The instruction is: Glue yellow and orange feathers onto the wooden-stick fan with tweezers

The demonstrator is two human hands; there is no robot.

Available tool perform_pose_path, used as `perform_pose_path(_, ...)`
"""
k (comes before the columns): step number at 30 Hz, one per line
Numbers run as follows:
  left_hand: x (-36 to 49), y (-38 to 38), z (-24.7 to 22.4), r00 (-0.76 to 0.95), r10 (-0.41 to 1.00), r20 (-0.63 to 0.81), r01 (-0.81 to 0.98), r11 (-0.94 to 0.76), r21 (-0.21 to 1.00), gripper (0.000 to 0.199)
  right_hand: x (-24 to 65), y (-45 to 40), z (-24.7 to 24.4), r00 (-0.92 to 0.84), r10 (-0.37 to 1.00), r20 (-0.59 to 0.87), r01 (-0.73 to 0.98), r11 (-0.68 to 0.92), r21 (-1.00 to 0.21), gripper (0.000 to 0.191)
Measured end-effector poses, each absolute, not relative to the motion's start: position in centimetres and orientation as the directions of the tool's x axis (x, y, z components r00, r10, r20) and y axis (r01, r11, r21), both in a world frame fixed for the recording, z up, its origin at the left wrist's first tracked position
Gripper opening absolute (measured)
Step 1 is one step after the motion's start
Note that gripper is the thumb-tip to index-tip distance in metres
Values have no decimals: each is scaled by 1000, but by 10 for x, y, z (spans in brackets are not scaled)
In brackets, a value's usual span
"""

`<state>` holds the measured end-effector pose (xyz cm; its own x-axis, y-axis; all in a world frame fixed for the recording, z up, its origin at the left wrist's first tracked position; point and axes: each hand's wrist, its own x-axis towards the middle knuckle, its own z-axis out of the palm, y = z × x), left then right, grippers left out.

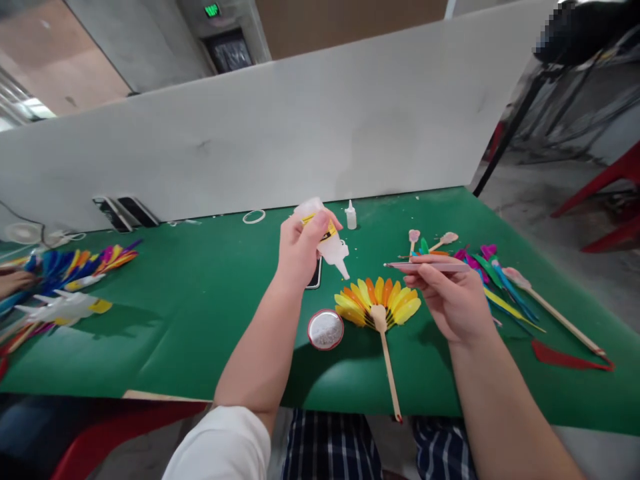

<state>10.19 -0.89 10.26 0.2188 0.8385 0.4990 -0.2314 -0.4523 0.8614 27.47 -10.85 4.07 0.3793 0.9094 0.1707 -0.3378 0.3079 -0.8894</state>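
Observation:
My left hand (303, 243) is wrapped round a white glue bottle (333, 252) with a yellow label, its nozzle tilted down. Below the nozzle, a fan of yellow and orange feathers (376, 297) lies on the green table, joined to a wooden stick (390, 373) that reaches the front edge. Between its fingertips my right hand (447, 293) pinches a slim pinkish tool (430, 267), pointing left above the fan's right side. A round red-rimmed dish (325, 330) of small whitish bits sits left of the fan. Part of a phone (315, 275) shows under my left hand.
On the green table (200, 320), a small bottle (351, 217) and white ring (254, 217) stand farther back. Coloured feathers (510, 287) and sticks lie right. At far left are feathers (70, 267), glue bottles (65, 307) and another person's hand. A white partition (250, 147) bounds the back.

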Motion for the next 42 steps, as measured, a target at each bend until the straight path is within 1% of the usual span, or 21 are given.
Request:
perform_pose_path(4, 103, -13, 105, 211, 832, 513, -127, -497, 858, 31, 270, -109, 42, 371, 912, 174, -343, 309, -887, 10)
perform_pose_path(6, 103, -12, 105, 202, 838, 506, -124, -491, 862, 31, 267, -109, 41, 363, 915, 174, -342, 305, -889, 11)
perform_pose_path(8, 104, -10, 104, 184, 851, 491, -158, -467, 870, 34, 264, -108, 40, 350, 919, 181, -335, 303, -892, 10)
perform_pose_path(11, 105, -6, 104, 169, 885, 434, -233, -392, 890, 43, 260, -108, 39, 326, 925, 193, -332, 303, -893, 9)
perform_pose_path(13, 106, -6, 104, 167, 913, 372, -296, -313, 902, 50, 257, -109, 40, 314, 931, 186, -331, 291, -898, 9)
perform_pose_path(15, 107, -7, 106, 180, 939, 295, -345, -221, 912, 54, 254, -110, 42, 310, 935, 175, -331, 279, -901, 9)
perform_pose_path(18, 108, -11, 109, 208, 955, 211, -374, -121, 919, 53, 250, -114, 46, 294, 938, 183, -347, 284, -894, 9)
perform_pose_path(23, 109, -19, 114, 237, 959, 155, -409, -46, 911, 51, 246, -119, 51, 268, 940, 209, -374, 301, -877, 7)
perform_pose_path(28, 113, -24, 116, 253, 965, 75, -434, 44, 900, 51, 244, -122, 54, 273, 940, 203, -361, 296, -884, 9)
perform_pose_path(30, 113, -26, 116, 254, 964, 79, -427, 39, 903, 52, 244, -123, 56, 282, 938, 202, -341, 295, -893, 10)
perform_pose_path(35, 114, -27, 113, 236, 960, 150, -369, -54, 928, 59, 244, -125, 57, 298, 928, 224, -295, 312, -903, 10)
perform_pose_path(39, 114, -26, 111, 207, 966, 158, -377, -71, 923, 56, 245, -124, 56, 295, 926, 234, -289, 321, -902, 9)
perform_pose_path(42, 114, -26, 109, 171, 967, 191, -403, -108, 909, 51, 245, -124, 55, 296, 922, 251, -285, 336, -898, 8)
